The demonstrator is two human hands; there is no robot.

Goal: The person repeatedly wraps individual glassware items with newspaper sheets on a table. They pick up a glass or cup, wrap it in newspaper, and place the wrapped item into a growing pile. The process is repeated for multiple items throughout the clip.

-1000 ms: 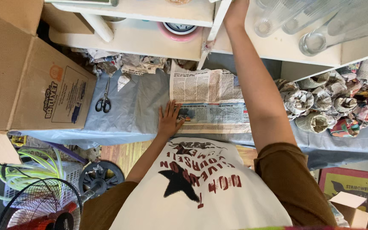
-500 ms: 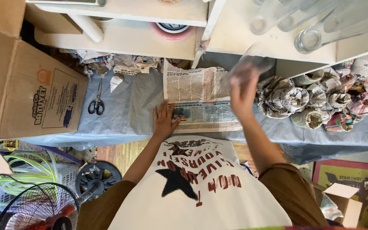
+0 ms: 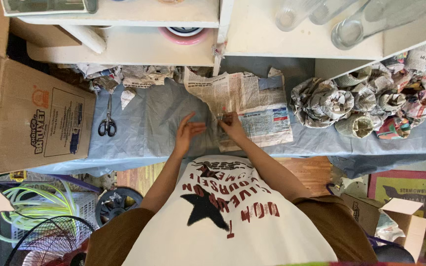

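Note:
A sheet of newspaper [image 3: 252, 106] lies spread on the blue-grey table cover [image 3: 149, 123]. My right hand [image 3: 232, 125] is at the sheet's left edge, closed on a clear glass [image 3: 219, 129] that is hard to make out against the paper. Just left of the glass, my left hand [image 3: 188, 133] hovers over the cover with its fingers apart and holds nothing. The two hands are a few centimetres apart.
Scissors [image 3: 107, 123] lie left of my hands, beside a big cardboard box [image 3: 30, 123]. Several newspaper-wrapped bundles [image 3: 366, 103] are heaped at the right. White shelves [image 3: 282, 42] above carry clear glasses [image 3: 356, 27]. A fan [image 3: 45, 241] and a small open box [image 3: 395, 216] stand on the floor.
My right arm came down from the upper shelf with a clear glass to the newspaper's left edge. My left hand lifted off the paper and shifted left.

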